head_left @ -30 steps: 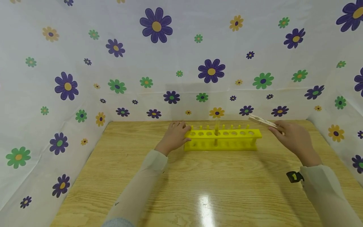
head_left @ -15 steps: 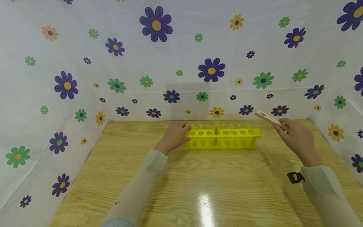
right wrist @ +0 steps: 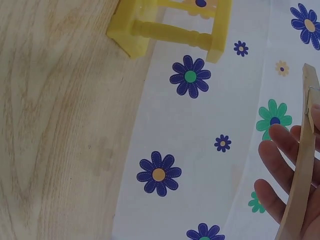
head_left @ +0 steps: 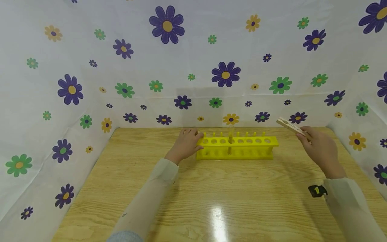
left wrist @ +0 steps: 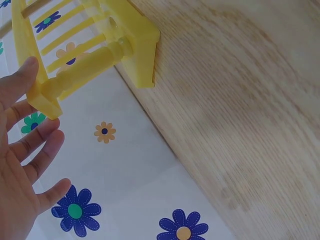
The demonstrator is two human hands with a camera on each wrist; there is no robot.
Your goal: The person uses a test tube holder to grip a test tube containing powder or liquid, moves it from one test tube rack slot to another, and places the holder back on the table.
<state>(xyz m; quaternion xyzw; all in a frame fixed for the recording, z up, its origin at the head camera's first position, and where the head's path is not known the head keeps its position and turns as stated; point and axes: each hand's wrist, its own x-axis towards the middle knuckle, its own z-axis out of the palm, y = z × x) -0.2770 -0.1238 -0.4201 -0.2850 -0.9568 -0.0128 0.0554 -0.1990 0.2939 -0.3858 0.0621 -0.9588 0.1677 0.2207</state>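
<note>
A yellow test tube rack stands on the table towards the back, with a row of round holes and upright pegs. One test tube stands upright near its middle, with brownish contents low down. My left hand grips the rack's left end; in the left wrist view the thumb and fingers pinch the upper plate of the rack. Right of the rack and above the table, my right hand holds a wooden test tube holder, its tip pointing up and left. Wood of the holder crosses the palm in the right wrist view.
Wood-grain table spreads in front of the rack. A white flowered cloth rises behind the table and along both sides. A black strap with a buckle hangs by the right sleeve.
My right hand has drawn away to the right with the test tube holder, whose tip first rose a little. The left hand and the rack hold their place.
</note>
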